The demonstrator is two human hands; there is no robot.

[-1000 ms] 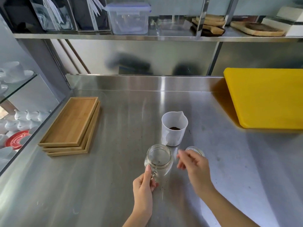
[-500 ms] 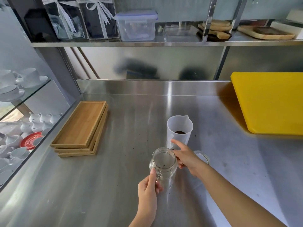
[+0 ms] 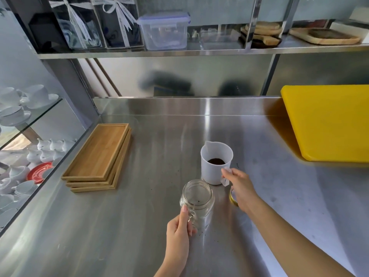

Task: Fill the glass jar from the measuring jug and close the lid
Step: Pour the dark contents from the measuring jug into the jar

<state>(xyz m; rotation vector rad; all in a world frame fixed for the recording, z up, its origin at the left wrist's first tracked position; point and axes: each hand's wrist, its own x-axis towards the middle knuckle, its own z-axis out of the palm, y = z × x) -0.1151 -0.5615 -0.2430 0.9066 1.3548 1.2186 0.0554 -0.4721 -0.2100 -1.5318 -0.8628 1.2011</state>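
Left hand (image 3: 178, 231) curled round open jar (image 3: 197, 200) at its handle; right hand (image 3: 239, 186) fingers pinching jug (image 3: 214, 168) handle, lid (image 3: 232, 196) beneath wrist

No text, label, brand or number can be read anywhere in the frame. The white ribbons (image 3: 121, 15) on the dark gift boxes (image 3: 117, 23) at upper left carry faint print, too small and blurred to make out.
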